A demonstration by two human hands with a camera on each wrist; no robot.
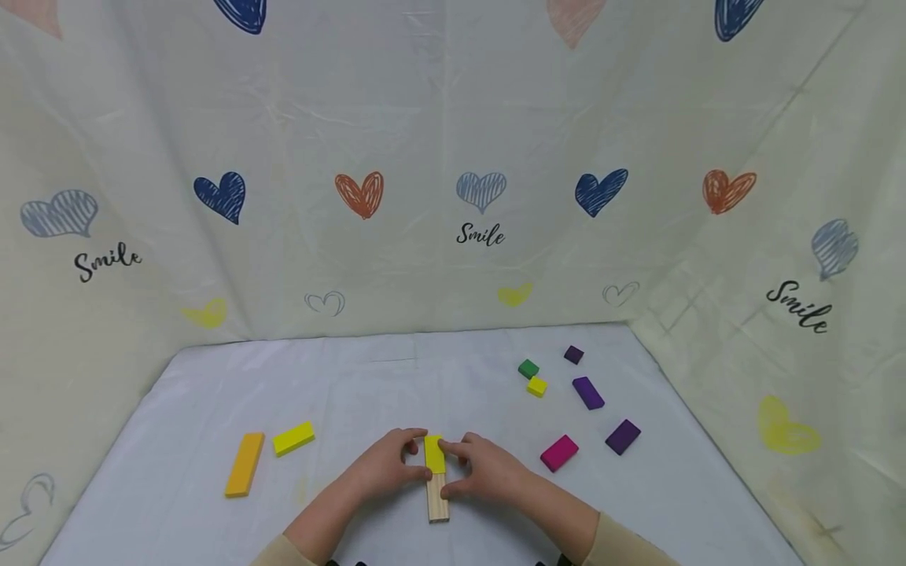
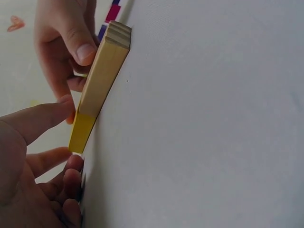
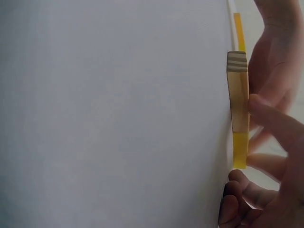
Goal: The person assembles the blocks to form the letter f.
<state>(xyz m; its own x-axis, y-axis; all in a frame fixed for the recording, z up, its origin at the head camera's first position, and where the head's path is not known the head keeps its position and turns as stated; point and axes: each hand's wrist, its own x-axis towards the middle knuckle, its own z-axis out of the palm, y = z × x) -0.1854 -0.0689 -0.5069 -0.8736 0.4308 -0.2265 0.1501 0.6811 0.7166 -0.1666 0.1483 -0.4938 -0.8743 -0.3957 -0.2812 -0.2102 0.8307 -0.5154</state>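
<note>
1. While the left hand [image 1: 384,465] and right hand [image 1: 488,470] touched its opposite sides, neither clamped, the yellow block [image 1: 435,456] met the wooden planks [image 1: 438,501] end-to-end, lower centre.
2. That join looked made; the orange block [image 1: 244,464], lower left, and magenta block [image 1: 559,453], lower right, lay apart.

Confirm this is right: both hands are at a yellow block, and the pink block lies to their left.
Wrong side: the pink block lies to their right, as the head view shows. The left hand and right hand are indeed at a yellow block.
</note>
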